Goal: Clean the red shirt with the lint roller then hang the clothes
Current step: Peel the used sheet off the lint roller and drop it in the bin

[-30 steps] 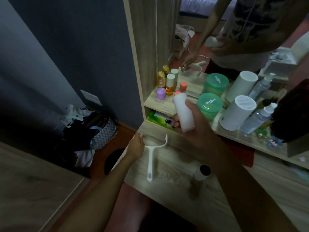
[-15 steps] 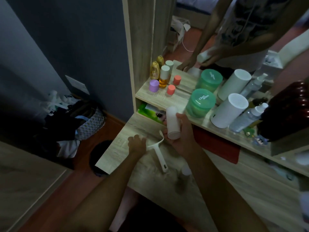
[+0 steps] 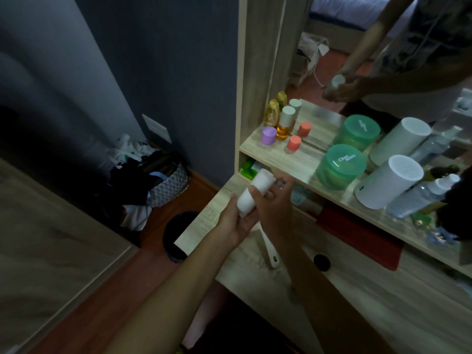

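Observation:
A white lint roll [image 3: 251, 195] is tilted above the wooden table [image 3: 255, 282], just in front of the shelf. My right hand [image 3: 275, 200] is closed around its upper half. My left hand [image 3: 235, 222] cups its lower end from below and grips the top of the white lint roller handle [image 3: 269, 249]. The rest of the handle sticks out under my hands towards me. How roll and handle meet is hidden by my fingers. A red item [image 3: 357, 233] lies under the shelf to the right; I cannot tell what it is.
The shelf [image 3: 270, 152] carries small bottles, two green jars [image 3: 339, 166], a white cylinder [image 3: 385, 181] and spray bottles, with a mirror behind. A dark round tube end [image 3: 321, 261] stands on the table. On the floor to the left are a basket of clothes [image 3: 163, 185] and a dark bin [image 3: 176, 233].
My left hand lifted the handle off the table and came up under the roll. My right hand brought the roll down onto it. The view shifted left.

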`<state>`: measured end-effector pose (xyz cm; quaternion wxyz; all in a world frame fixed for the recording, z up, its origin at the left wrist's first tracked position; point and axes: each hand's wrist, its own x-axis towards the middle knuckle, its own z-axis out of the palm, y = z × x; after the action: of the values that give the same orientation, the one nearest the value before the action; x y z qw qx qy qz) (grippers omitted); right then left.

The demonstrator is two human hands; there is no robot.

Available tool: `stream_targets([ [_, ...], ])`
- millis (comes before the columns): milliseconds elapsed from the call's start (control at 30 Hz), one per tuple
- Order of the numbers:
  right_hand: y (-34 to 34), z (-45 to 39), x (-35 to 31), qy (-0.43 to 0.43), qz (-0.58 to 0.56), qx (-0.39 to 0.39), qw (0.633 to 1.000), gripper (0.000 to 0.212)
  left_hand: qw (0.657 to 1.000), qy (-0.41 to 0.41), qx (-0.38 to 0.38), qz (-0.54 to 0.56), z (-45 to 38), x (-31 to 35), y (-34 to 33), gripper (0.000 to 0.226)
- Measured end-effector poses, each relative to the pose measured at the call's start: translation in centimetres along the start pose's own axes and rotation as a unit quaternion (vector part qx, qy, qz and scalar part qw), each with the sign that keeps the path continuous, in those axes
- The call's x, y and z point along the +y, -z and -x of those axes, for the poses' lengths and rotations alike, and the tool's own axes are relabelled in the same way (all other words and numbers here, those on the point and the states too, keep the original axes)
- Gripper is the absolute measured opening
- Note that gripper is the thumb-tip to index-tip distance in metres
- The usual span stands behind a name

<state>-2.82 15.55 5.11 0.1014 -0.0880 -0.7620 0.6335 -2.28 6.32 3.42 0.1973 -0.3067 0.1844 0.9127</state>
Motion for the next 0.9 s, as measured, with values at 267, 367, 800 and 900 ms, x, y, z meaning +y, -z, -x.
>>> stream_targets([
  [267,2.0,-0.3,1.2,-0.298,-0.384,0.036,0.873,0.057,0.994,-0.035,0.094,-0.047,-0.3,1.6,3.2,0.051],
  [367,3.0,-0.2,1.9,-0.309,-0.341,0.014,0.887,0.052,0.908,-0.079,0.200,-0.359,-1.7,1.9,6.2,0.054],
  [800,3.1,0.9,4.5,-0.355,-0.301,-0.039,0.884,0.042,0.525,-0.261,0.204,-0.784,-5.3,2.3,13.2,0.039],
  [900,2.8,1.3,4.4,-0.367,-0.328,-0.064,0.868,0.034,0.412,-0.283,0.196,-0.844,-4.4,2.5,12.4,0.036],
])
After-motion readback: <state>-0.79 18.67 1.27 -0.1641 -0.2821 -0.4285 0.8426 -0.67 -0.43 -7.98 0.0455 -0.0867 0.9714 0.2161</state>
